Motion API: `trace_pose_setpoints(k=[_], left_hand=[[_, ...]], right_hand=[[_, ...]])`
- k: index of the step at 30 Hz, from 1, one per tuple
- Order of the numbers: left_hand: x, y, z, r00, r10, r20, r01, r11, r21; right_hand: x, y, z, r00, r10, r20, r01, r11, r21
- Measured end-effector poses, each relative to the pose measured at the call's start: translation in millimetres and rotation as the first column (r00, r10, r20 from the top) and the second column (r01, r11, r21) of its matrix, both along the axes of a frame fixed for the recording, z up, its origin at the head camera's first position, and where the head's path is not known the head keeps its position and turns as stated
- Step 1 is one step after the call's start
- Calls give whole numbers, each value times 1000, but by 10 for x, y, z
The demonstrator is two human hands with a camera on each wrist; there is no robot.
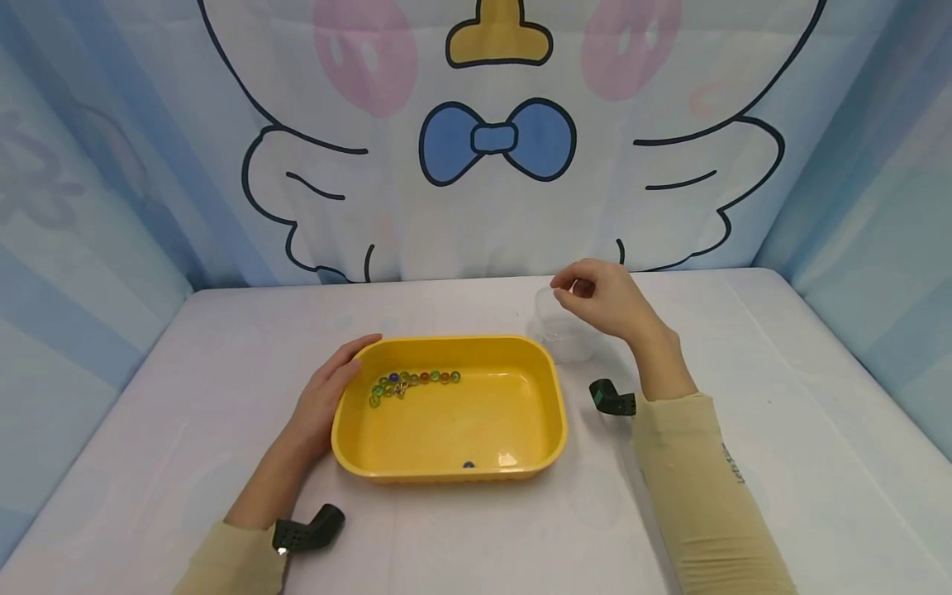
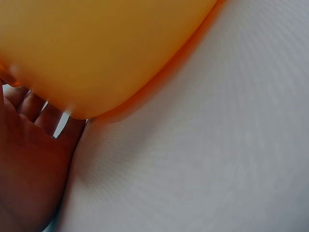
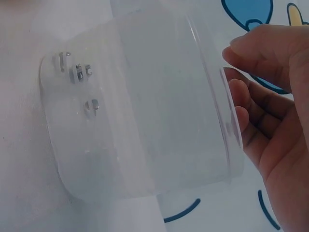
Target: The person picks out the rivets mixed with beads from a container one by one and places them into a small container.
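Jar (image 3: pixel 164 121) stands by the tray (image 1: pixel 491 413), far right corner, axis upright, mouth at the right hand (image 1: pixel 606 299), the nearer of 2. Fingers curled; contents indeterminable. Left hand (image 1: pixel 318 405): fingers extended, touching the tray.

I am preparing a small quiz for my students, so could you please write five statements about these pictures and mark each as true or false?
1. The left hand touches the yellow rectangular plastic tray. True.
2. The clear round plastic container stands inside the tray. False: it stands outside, by the tray's far right corner.
3. Small silvery pieces show through the container's wall. True.
4. All the round coloured glass marbles lie in one group. False: one dark blue marble lies apart, near the tray's front wall.
5. The right hand also rests on the tray. False: it is at the container's rim.
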State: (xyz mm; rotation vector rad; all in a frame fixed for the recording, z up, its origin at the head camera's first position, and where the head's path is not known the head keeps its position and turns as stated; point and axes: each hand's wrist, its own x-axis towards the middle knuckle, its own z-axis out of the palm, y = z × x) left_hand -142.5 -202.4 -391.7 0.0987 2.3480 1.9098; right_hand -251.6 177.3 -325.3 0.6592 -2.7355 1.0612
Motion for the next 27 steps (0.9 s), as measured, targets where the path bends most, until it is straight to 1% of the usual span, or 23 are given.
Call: trace_pose_setpoints(k=[9, 15, 21, 27], left_hand=[[-3, 7, -11, 1000, 3, 1, -3, 1000, -5], [-3, -4, -32, 1000, -1, -4, 1, 1000, 10], [-2, -14, -37, 1000, -1, 0, 1, 1000, 10], [3, -9, -24, 1000, 5, 5, -5, 1000, -8]], right_hand=[[22, -47, 25, 998, 34, -50, -35, 999, -25], [76, -143, 79, 992, 83, -95, -89, 994, -61], [124, -236, 140, 976, 140, -165, -156, 984, -91], [158, -329, 188, 954, 196, -226, -230, 964, -134]])
